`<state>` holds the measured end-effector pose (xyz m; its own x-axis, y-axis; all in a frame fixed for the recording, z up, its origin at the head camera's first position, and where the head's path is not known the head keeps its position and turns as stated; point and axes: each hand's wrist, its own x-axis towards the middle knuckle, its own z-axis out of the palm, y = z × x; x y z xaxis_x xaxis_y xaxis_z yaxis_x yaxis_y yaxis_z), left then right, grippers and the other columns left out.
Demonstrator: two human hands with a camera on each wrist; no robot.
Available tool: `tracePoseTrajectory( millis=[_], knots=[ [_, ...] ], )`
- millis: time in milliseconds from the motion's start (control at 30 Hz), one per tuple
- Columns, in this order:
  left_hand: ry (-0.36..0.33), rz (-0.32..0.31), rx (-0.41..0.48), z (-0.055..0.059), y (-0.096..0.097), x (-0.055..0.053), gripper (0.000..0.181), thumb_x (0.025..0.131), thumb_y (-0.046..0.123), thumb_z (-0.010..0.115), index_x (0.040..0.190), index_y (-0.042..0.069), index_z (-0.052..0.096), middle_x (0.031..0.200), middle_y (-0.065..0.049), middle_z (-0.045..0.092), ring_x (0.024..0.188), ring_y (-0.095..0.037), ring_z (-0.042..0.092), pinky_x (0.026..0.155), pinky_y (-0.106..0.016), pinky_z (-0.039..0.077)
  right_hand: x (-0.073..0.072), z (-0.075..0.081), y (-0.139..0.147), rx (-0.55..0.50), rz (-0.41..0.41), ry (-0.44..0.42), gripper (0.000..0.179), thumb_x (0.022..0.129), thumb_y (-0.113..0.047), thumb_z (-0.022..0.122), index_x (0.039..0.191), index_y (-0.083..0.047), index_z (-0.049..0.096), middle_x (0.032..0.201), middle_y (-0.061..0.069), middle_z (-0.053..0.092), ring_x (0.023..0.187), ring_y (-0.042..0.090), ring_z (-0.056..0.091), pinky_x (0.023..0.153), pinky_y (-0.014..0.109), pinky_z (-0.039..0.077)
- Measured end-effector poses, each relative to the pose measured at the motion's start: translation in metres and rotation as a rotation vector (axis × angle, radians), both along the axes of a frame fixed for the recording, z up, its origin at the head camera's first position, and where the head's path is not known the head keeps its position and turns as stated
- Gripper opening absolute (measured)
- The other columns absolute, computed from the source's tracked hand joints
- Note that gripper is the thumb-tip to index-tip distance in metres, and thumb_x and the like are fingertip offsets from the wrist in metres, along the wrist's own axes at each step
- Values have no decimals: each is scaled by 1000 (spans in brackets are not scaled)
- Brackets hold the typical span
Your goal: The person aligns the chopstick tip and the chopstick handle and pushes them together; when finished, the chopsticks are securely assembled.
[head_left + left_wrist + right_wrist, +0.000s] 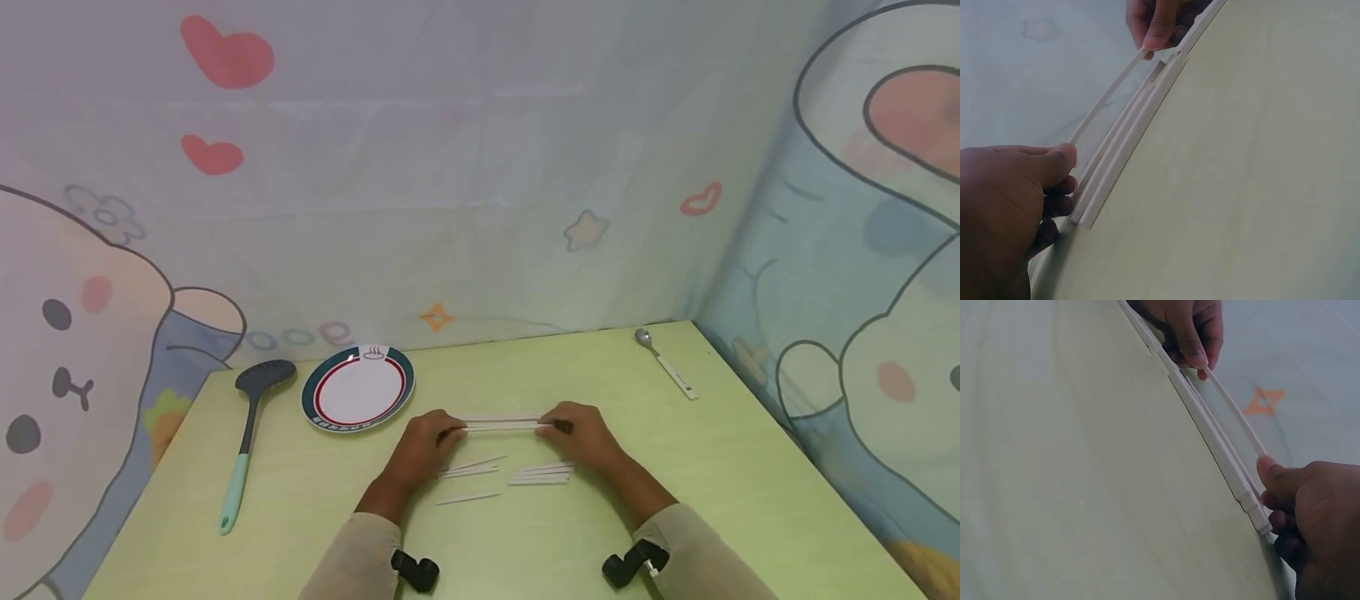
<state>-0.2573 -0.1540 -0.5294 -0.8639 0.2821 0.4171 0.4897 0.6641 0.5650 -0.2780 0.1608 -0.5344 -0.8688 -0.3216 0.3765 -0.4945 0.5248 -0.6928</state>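
My left hand (420, 446) and right hand (588, 437) face each other above the table. Between thumb and fingers each pinches one end of a thin white stick (1107, 95), which bows slightly in both wrist views. From the head, two slim pale sticks (501, 429) show side by side between the fingertips. Nearer the body lie a small left group of white sticks (468, 472) and a right group of several white sticks (540, 476). A single white stick (468, 499) lies apart, in front of the left group.
To the left rest a slotted turner (246, 433) with a mint handle end and a round plate (358, 392) with a dark green rim. A spoon (667, 367) with a white handle lies at the back right. Printed cloth (480, 208) hangs behind the table (750, 500).
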Motion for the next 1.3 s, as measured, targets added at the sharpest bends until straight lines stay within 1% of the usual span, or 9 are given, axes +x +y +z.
tracePoseTrajectory(
  millis=[133, 333, 533, 667, 767, 833, 967, 1067, 1300],
  knots=[
    [1, 49, 20, -3, -4, 0, 7, 96, 12, 84, 98, 6, 86, 87, 2, 67, 78, -7, 57, 72, -27, 51, 1, -2, 1, -23, -72, -53, 9, 93, -14, 87, 102, -12, 85, 96, 1, 79, 83, 6, 63, 76, 25, 54],
    [-27, 88, 42, -7, -5, -2, 8, 94, 12, 86, 95, 5, 86, 87, 2, 63, 77, -6, 53, 71, -26, 49, 2, -2, 2, -7, -59, -48, 15, 100, -6, 77, 114, -9, 83, 101, 5, 78, 83, 8, 63, 74, 25, 54],
    [32, 110, 76, -13, -5, -4, 8, 90, 9, 88, 93, 2, 86, 91, -2, 61, 80, -11, 56, 72, -28, 50, 6, -2, 3, -29, -76, -74, 6, 98, -7, 81, 104, -8, 81, 94, 2, 74, 77, 6, 61, 71, 26, 53],
    [40, 130, 74, -14, -5, -5, 8, 89, 8, 89, 94, 2, 87, 93, -3, 58, 83, -14, 55, 75, -30, 50, 5, -2, 3, -16, -41, -23, 5, 95, -3, 82, 98, -7, 81, 97, 2, 70, 81, 6, 60, 75, 25, 54],
    [40, 155, 71, -13, -5, -5, 7, 88, 7, 90, 92, 3, 87, 93, -4, 57, 83, -14, 53, 73, -30, 48, 4, -2, 3, -5, -30, -14, 6, 96, -2, 82, 96, -8, 82, 95, 1, 68, 82, 6, 60, 75, 25, 55],
    [32, 170, 76, -12, -6, -4, 6, 87, 6, 90, 91, 3, 87, 92, -4, 57, 82, -14, 52, 73, -30, 46, 3, -2, 3, -5, -25, -24, 7, 96, -2, 81, 96, -9, 82, 95, 1, 68, 83, 7, 61, 76, 25, 55],
    [6, 183, 77, -10, -6, -5, 6, 85, 4, 91, 89, 3, 86, 92, -5, 59, 83, -15, 53, 74, -31, 47, 2, -3, 3, -6, -35, -56, 0, 98, -7, 81, 97, -7, 81, 96, 1, 69, 85, 8, 62, 77, 25, 55],
    [-28, 206, 73, -10, -6, -5, 7, 86, 5, 92, 88, 3, 86, 92, -6, 60, 83, -15, 53, 74, -31, 47, 2, -3, 2, -7, -51, -77, 6, 99, -11, 81, 98, -6, 81, 96, 2, 70, 85, 9, 61, 77, 25, 54],
    [-115, 266, 99, -8, -6, -6, 10, 89, 10, 91, 88, 4, 83, 94, -6, 60, 84, -15, 51, 75, -29, 45, 3, -1, 0, -14, -97, -87, 3, 96, -8, 83, 97, -7, 81, 95, 2, 72, 84, 10, 62, 77, 25, 54]
  ],
)
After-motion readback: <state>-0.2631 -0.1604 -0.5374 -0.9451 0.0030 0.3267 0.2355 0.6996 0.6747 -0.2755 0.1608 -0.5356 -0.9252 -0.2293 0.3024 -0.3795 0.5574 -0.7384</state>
